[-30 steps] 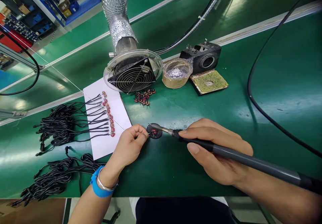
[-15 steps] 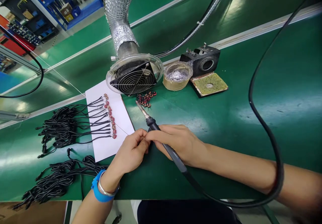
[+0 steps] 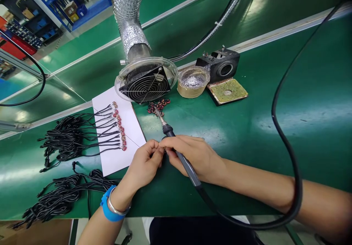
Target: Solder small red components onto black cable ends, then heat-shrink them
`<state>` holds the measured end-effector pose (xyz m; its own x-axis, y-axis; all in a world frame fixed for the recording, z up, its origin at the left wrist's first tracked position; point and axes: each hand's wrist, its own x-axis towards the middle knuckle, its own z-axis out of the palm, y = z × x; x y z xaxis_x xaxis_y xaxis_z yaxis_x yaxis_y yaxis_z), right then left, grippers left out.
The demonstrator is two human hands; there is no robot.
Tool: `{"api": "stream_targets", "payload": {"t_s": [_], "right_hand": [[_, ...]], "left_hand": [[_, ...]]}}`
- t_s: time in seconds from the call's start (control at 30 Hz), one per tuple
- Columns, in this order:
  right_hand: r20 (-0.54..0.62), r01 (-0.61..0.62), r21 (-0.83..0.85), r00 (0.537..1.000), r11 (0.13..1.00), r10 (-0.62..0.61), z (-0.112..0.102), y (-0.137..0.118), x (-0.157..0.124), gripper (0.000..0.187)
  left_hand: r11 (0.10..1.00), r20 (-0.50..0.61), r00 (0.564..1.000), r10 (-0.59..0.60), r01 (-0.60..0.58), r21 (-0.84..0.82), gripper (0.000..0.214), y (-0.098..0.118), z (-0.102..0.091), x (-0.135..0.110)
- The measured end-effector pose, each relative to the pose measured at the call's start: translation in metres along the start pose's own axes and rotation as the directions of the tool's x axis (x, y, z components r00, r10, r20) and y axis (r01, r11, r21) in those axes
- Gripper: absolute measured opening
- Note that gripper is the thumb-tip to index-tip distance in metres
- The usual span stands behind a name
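Note:
My right hand (image 3: 194, 155) is closed around a soldering iron (image 3: 188, 169), whose metal tip points away toward a small pile of red-and-black ring-shaped parts (image 3: 159, 107). Against it, my left hand (image 3: 145, 162) is closed in a pinch, fingertips meeting those of the right. A thin wire (image 3: 129, 138), like solder, runs from the upper left into the left hand. Whatever small dark piece lies between the fingertips is mostly hidden. On white paper (image 3: 134, 127) to the left, a row of reddish parts (image 3: 121, 127) sits at the ends of black cables (image 3: 66, 135).
A fume extractor (image 3: 147, 83) hangs over the bench on a foil duct. Behind my right hand are a tape-roll-like ring (image 3: 192, 85) with shiny metal inside, a yellow sponge (image 3: 228, 91) and a black iron holder (image 3: 220, 67). More cable bundles (image 3: 55, 197) lie front left.
The iron's tip has swung slightly right and now overlaps the pile of small parts from my view. Its cord has shifted left. Both hands stay together in nearly the same place.

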<state>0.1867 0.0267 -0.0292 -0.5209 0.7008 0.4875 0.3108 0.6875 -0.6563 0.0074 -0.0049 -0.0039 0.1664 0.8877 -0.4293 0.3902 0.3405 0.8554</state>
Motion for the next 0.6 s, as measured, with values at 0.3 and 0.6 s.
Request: {"api": "stream_targets", "payload": {"t_s": [0.3, 0.6], "right_hand": [[0.097, 0.169, -0.126, 0.983, 0.978, -0.157, -0.007, 0.002, 0.003, 0.030], [-0.142, -0.015, 0.139, 0.989, 0.990, 0.035, -0.040, -0.008, -0.011, 0.038]], "left_hand": [[0.978, 0.105, 0.992, -0.075, 0.093, -0.187, 0.034, -0.002, 0.003, -0.001], [0.984, -0.082, 0.995, -0.061, 0.046, -0.174, 0.018, -0.004, 0.015, -0.003]]}}
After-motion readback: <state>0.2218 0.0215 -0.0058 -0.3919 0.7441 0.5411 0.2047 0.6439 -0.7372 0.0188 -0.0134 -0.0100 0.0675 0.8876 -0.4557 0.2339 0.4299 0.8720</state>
